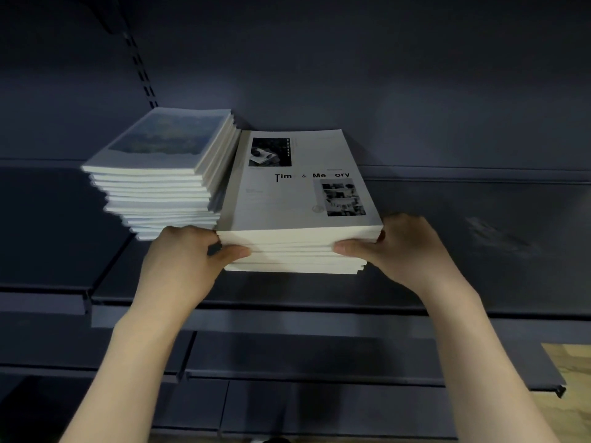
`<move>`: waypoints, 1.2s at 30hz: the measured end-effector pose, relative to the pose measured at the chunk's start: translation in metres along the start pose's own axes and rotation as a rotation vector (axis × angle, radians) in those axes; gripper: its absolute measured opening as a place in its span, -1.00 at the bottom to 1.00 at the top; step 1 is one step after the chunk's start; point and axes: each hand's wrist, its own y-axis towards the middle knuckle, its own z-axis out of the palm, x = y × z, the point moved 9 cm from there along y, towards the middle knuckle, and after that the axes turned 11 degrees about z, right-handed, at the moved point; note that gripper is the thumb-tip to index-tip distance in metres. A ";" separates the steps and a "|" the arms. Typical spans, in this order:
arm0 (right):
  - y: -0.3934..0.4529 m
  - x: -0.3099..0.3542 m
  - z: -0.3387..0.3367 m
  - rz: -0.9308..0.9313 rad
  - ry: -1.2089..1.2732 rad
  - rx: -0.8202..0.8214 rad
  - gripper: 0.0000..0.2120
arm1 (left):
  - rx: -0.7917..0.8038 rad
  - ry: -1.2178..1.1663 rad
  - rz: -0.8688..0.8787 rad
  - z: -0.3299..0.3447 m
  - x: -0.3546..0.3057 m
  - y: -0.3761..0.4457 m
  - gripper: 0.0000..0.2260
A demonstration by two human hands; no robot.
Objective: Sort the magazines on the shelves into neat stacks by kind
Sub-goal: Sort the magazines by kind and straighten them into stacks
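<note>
Head view: left hand (184, 251), right hand (399, 244) clamp squared matte-paper magazine stack (300, 199).

Two magazine stacks on shelf (479, 238): taller stack (160, 174) left, touching shorter stack (297, 193) right (nearer front edge). Left hand (188, 257), right hand (403, 247) at shorter stack's near corners. Lower shelves (319, 356) beneath.

Shelf (479, 225) open right of the stacks; taller stack (160, 174) (left) crowds the shorter stack (297, 199)

"Tim & Me ory" on magazine cover (300, 180)
</note>
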 end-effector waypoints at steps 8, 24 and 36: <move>-0.003 0.004 0.001 0.088 -0.098 -0.021 -0.47 | 0.051 -0.250 -0.205 0.003 0.010 0.004 -0.74; -0.003 0.001 -0.002 0.032 0.011 0.010 -0.66 | 0.167 -0.168 -0.068 0.000 -0.003 0.017 -0.74; -0.005 0.001 -0.002 0.032 -0.083 -0.055 -0.61 | 0.082 -0.206 -0.070 0.004 0.007 0.013 -0.78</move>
